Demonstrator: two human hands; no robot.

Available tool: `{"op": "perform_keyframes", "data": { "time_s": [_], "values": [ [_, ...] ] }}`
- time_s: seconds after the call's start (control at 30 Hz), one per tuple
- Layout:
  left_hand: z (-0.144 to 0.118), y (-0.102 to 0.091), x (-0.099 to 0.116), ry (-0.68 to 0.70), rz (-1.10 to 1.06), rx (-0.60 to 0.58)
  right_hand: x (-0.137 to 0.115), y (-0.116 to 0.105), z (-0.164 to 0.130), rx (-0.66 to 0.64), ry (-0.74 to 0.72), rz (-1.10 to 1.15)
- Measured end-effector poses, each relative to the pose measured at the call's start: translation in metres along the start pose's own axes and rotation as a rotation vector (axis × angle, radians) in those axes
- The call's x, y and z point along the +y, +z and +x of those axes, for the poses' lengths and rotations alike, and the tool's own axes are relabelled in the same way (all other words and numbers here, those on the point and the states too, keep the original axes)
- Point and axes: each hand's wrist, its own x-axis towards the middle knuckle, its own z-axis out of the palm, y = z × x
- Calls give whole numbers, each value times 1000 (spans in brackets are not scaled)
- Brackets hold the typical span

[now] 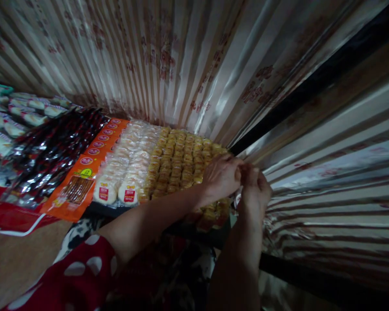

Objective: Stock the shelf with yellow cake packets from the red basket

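Observation:
My left hand [219, 176] and my right hand [254, 190] meet at the right edge of a shelf of packaged snacks, fingertips pinched together where the striped curtain [327, 181] hangs. What the fingers pinch is too small and dark to make out; it looks like the curtain's edge. Just under my left hand lie rows of small yellow wrapped pastries [178, 160]. My left sleeve is red with white dots.
Left of the pastries lie white round cakes with red labels [129, 168], orange snack packs [84, 172], dark foil packs [52, 151] and pale wrapped buns [16, 116]. A striped, flowered curtain [168, 60] hangs behind the shelf. A dark frame [311, 82] runs diagonally at right.

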Motion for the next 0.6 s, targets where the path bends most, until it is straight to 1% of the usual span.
{"op": "perform_keyframes", "data": {
  "time_s": [0.03, 0.1, 0.17, 0.2, 0.23, 0.27, 0.3, 0.33, 0.37, 0.4, 0.43, 0.47, 0.53, 0.57, 0.6],
  "values": [
    [-20, -7, 5, -11, -71, 17, -13, 0, -15, 66, -21, 45],
    [-67, -20, 14, -30, -208, 21, -36, -1, -50, 127, -83, 88],
    [-120, -27, 16, -28, -333, -36, -52, -7, -91, 191, -129, 115],
    [-148, -28, 13, -46, -377, -79, -55, -11, -113, 183, -158, 100],
    [-177, -27, 8, -81, -414, -129, -54, -16, -135, 111, -174, 83],
    [-205, -24, -1, -118, -451, -179, -50, -21, -156, -27, -191, 63],
    [-232, -21, -12, -193, -464, -231, -42, -25, -176, -132, -228, 23],
    [-257, -16, -25, -312, -447, -239, -32, -28, -194, -366, -271, -67],
    [-280, -12, -40, -438, -425, -226, -21, -29, -209, -573, -323, -136],
    [-299, -7, -56, -553, -414, -231, -9, -29, -222, -689, -339, -183],
    [-314, -4, -72, -619, -413, -273, 2, -26, -233, -790, -270, -271],
    [-325, 0, -88, -639, -396, -358, 13, -21, -241, -914, -196, -353],
    [-334, 4, -113, -813, -335, -509, 32, -6, -252, -1245, -69, -503],
    [-333, 6, -123, -895, -324, -552, 40, 3, -256, -1367, -23, -577],
    [-330, 9, -131, -976, -305, -576, 47, 12, -258, -1446, 9, -642]
  ]
}}
